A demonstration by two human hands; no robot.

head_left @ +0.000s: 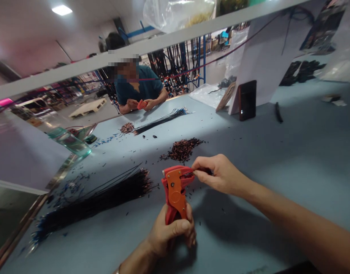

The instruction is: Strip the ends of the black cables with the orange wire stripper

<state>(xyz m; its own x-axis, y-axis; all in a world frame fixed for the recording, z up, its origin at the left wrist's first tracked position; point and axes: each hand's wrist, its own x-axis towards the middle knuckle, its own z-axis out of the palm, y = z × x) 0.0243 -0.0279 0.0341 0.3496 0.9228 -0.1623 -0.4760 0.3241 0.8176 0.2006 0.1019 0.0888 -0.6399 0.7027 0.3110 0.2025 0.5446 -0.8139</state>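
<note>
My left hand (175,230) is wrapped round the handles of a red and orange wire stripper (176,190), held upright above the table with its jaws pointing right. At the jaw tips, the thumb and fingers of my right hand (217,173) pinch a short dark wire (194,172), mostly hidden by the fingers. Just beyond the tool lies a heap of short dark pieces with coppery ends (182,149). To the left of the stripper rests a thick bundle of black wires (100,201), with bare coppery ends near the tool and blue ends at the far left.
Across the table (277,167), a co-worker (139,87) holds another red tool (141,104) behind a smaller wire bundle (163,121) and a copper-coloured heap (127,127). A green bottle (70,142) lies at left. A dark phone (247,100) leans against a white panel.
</note>
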